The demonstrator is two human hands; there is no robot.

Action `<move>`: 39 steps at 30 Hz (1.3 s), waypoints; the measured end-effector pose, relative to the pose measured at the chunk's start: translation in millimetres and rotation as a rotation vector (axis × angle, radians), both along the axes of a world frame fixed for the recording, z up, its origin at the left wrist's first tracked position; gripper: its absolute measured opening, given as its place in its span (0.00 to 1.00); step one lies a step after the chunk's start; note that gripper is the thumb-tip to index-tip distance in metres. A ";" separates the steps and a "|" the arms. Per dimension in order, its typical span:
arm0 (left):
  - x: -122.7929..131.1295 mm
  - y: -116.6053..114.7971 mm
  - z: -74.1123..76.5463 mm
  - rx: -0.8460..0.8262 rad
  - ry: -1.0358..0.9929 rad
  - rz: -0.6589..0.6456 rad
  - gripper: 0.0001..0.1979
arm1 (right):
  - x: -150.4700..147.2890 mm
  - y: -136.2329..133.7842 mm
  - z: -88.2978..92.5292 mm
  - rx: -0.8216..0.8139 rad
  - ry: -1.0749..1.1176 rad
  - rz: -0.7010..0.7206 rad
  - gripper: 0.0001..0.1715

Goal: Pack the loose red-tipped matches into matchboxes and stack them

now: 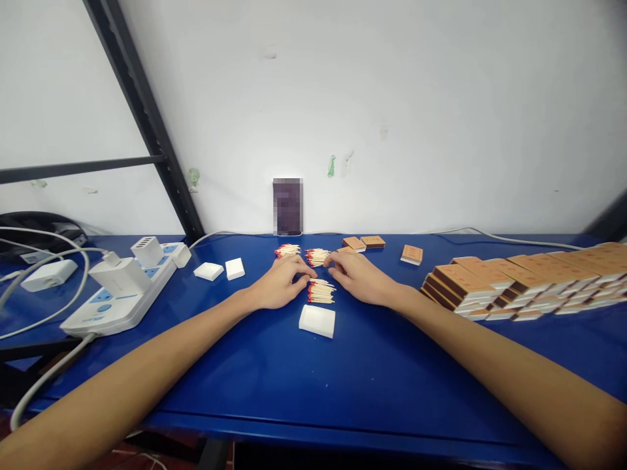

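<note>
My left hand (285,282) rests on the table at the left of a small bundle of red-tipped matches (321,291). Its thumb and index finger come close together at the match heads, and the other fingers are partly hidden. Opposite it, my right hand (361,277) is bent, thumb and index finger slightly apart near the matches' plain ends, with nothing visible between them. Behind the hands lie two more piles of matches, a left pile (288,250) and a right pile (317,257). Closer to me sits a white matchbox tray (317,321).
Stacked orange-brown matchboxes (475,281) fill the right side; a single matchbox (412,254) and several others lie behind my right hand. Two small white boxes (209,271) and a power strip (117,303) with chargers and cables are left. A dark pixelated object (288,207) leans on the wall.
</note>
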State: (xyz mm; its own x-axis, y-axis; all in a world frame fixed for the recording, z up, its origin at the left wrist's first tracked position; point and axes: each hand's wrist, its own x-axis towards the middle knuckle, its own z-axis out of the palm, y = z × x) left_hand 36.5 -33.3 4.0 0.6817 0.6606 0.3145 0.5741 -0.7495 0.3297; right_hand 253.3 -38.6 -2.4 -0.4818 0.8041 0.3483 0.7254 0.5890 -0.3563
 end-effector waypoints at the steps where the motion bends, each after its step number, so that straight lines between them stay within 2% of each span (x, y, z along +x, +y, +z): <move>1: -0.6 0.4 -0.6 0.006 0.002 -0.007 0.14 | 1.1 3.0 -3.3 0.040 -0.024 0.002 0.12; 6: -4.2 3.8 -2.4 0.052 0.047 0.094 0.13 | 1.7 11.9 -10.5 0.096 -0.106 0.023 0.17; 11: -2.5 2.0 -0.4 0.042 0.085 0.178 0.09 | -1.4 12.2 -8.6 0.114 -0.148 0.017 0.15; 16: -0.9 1.7 -1.1 0.050 0.071 0.160 0.08 | -2.9 11.7 -6.2 0.124 -0.126 0.011 0.12; 24: -3.1 1.9 -1.9 0.058 0.122 0.096 0.16 | -4.6 11.4 -4.4 0.101 -0.083 -0.017 0.09; 39: -5.4 1.3 -2.3 0.010 0.082 0.040 0.22 | -5.0 9.1 -6.0 0.118 -0.099 0.026 0.16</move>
State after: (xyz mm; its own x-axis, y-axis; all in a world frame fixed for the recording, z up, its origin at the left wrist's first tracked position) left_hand 31.0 -32.1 1.7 0.6788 0.6846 0.2654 0.6282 -0.7286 0.2728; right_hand 248.3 -29.5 -8.4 -0.5385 0.7472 0.3894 0.7377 0.6414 -0.2106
